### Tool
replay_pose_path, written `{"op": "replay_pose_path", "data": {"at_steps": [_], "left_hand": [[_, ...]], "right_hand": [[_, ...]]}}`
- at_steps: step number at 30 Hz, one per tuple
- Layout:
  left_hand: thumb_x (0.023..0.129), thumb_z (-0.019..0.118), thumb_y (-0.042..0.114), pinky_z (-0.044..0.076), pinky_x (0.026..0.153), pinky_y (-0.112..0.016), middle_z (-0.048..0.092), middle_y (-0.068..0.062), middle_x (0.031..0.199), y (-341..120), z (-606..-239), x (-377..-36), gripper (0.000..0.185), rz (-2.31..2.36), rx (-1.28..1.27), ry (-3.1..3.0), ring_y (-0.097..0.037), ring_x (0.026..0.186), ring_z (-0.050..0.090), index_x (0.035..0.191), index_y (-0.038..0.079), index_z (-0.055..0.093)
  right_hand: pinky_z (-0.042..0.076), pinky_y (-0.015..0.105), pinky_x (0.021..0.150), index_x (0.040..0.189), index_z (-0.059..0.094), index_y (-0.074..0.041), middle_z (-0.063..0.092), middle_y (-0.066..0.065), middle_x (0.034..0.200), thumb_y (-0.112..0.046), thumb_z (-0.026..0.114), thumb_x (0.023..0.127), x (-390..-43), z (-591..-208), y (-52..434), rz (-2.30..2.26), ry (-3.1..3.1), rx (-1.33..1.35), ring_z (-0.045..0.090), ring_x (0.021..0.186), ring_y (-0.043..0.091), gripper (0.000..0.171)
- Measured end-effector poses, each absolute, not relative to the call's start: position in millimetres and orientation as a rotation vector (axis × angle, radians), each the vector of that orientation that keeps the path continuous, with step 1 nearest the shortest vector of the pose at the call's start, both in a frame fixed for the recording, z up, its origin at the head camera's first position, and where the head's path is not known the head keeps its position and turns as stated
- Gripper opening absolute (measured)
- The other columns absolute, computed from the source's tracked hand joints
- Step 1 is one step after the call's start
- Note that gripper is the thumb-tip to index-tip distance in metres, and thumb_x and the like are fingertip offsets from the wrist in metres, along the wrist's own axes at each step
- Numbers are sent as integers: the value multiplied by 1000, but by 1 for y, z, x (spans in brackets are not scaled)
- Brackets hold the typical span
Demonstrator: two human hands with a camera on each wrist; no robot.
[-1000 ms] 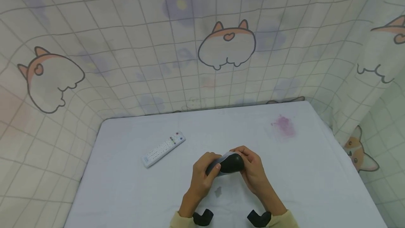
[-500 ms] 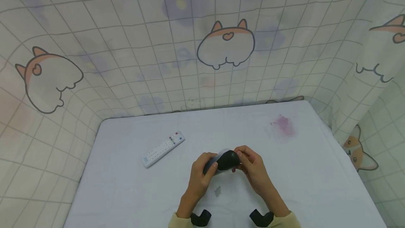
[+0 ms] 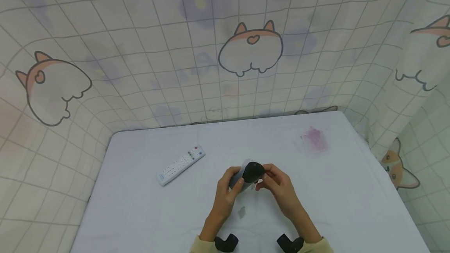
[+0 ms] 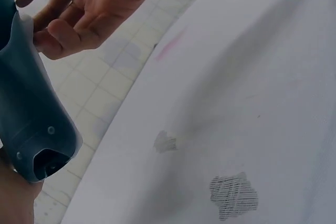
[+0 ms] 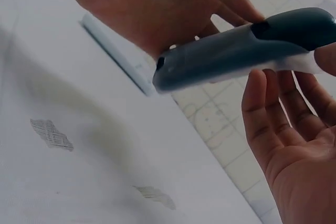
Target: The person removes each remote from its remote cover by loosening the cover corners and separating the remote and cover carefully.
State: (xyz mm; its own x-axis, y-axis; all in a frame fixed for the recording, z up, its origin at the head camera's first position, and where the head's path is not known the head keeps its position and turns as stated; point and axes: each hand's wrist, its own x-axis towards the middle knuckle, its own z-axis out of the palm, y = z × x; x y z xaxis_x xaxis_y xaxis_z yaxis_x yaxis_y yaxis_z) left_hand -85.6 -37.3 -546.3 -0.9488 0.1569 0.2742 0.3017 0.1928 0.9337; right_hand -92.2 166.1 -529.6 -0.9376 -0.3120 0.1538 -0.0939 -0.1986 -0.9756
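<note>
Dark grey plastic with a paler underside makes up the handheld device (image 3: 248, 173) held above the near middle of the table (image 3: 140, 206), but the head view hides most of its shape behind both hands. The left hand (image 3: 227, 192) wraps its fingers round the lower end, gripping it; the right hand (image 3: 277, 184) pinches the upper end with its fingertips. What kind of device it is cannot be made out. The left wrist view shows a small opening and two studs at the butt end, which the head view misses; the right wrist view shows the body lengthwise, with a darker cap toward the right hand's fingers (image 5: 257, 108). A white remote control (image 3: 181, 164) lies well apart toward the table's left edge, cut down to a pale strip in the right wrist view. A pink stain (image 3: 314, 139) marks the far right corner. Bare cloth stretches to the right edge.
</note>
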Motion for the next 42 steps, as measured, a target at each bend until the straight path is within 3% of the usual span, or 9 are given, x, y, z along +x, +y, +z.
{"op": "replay_pose_path", "data": {"at_steps": [7, 15, 24, 33, 42], "left_hand": [[106, 55, 20, 50, 107, -41, 69, 0, 130, -36, -550, -87, 29, -1937, -440, -2354, -13, 118, 63, 134, 23, 62], [104, 58, 22, 47, 113, -46, 70, 3, 132, -38, -553, -86, 30, -1970, -399, -2410, -14, 126, 63, 133, 25, 65], [107, 56, 22, 51, 107, -43, 69, 4, 130, -38, -556, -87, 28, -1949, -397, -2395, -14, 123, 62, 133, 26, 65], [104, 65, 25, 58, 95, -28, 72, -1, 126, -30, -561, -91, 24, -2044, -149, -2327, -12, 116, 66, 127, 22, 70], [101, 70, 21, 60, 90, -24, 73, -1, 119, -22, -565, -94, 18, -2056, -63, -2233, -14, 109, 69, 119, 22, 72]], "right_hand": [[61, 29, 82, 125, 56, 6, 71, -8, 109, -4, 54, 107, -92, -530, 166, -2235, 2037, -446, 71, 85, 15, 21], [61, 30, 78, 123, 59, 1, 66, -1, 114, -7, 59, 106, -91, -530, 164, -2144, 2207, -409, 69, 87, 19, 19], [61, 30, 76, 122, 62, -2, 65, 1, 114, -12, 62, 105, -94, -541, 162, -2126, 2253, -327, 67, 91, 8, 19], [61, 28, 76, 123, 62, -2, 66, 3, 111, -13, 62, 105, -99, -554, 163, -2136, 2252, -227, 68, 88, 10, 21], [60, 28, 78, 124, 62, -3, 66, 4, 110, -14, 62, 105, -104, -565, 165, -2159, 2261, -235, 68, 90, 10, 21]]}}
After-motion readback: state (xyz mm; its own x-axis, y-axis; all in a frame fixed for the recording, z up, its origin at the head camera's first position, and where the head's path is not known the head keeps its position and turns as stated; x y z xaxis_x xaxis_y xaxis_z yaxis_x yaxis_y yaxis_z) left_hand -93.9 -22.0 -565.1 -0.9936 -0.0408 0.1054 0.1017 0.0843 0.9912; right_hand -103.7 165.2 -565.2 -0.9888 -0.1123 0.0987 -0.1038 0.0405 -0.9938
